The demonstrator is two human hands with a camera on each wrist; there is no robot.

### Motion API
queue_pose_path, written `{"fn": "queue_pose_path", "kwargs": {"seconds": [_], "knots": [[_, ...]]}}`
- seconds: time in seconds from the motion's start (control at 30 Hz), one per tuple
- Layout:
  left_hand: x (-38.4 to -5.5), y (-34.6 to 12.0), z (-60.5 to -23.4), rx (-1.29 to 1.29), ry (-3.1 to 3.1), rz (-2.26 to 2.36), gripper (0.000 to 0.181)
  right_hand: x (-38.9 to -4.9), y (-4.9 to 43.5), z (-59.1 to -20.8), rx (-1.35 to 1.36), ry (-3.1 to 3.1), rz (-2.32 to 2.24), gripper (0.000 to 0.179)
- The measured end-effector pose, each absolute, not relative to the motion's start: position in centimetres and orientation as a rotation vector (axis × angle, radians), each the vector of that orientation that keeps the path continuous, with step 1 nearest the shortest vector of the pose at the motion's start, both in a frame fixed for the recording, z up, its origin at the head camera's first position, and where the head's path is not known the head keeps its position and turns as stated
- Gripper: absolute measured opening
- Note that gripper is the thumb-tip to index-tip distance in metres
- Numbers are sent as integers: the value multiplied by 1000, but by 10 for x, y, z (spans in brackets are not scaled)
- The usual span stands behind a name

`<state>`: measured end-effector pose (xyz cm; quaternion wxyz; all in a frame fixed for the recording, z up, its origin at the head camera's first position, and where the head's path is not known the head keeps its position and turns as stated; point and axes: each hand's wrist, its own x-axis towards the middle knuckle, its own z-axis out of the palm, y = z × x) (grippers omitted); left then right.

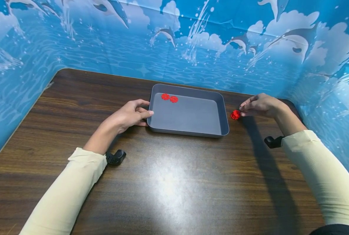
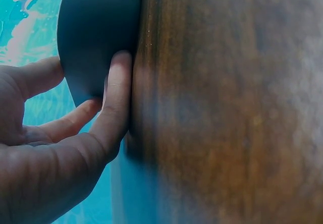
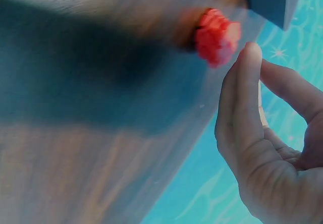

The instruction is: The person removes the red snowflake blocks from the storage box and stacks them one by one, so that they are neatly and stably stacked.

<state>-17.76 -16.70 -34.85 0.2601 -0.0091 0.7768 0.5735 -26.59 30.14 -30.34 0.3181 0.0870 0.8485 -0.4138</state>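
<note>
My left hand (image 1: 131, 114) holds the left side of a grey rectangular tray (image 1: 189, 133), its thumb over the rim and its other fingers against the outer wall. Two flat red notched discs (image 1: 173, 99) lie side by side inside, towards the back left corner. Right of the tray, a small red pile (image 1: 235, 114) of similar pieces sits on the table. At its right edge is my right hand (image 1: 261, 105), thumb and fingertips close together. From the right wrist, the fingertips (image 3: 251, 52) appear just short of the pile (image 3: 217, 37); whether they pinch anything is unclear.
The dark wooden table (image 1: 127, 195) carries the tray near its back edge. Behind and beside it hangs a blue sea-themed cloth (image 1: 133, 55) with dolphins. Black wrist cameras (image 1: 115, 157) stick out below both sleeves. A glare spot lies on the front of the table.
</note>
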Motion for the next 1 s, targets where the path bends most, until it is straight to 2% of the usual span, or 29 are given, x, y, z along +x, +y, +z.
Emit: {"fn": "queue_pose_path", "kwargs": {"seconds": [0.5, 1.0], "knots": [[-179, -168, -352, -35, 2100, 1554, 66, -283, 225, -267, 35, 2324, -921, 34], [-180, -170, -353, -25, 2107, 1542, 67, -291, 138, -276, 50, 2263, -1092, 30]]}}
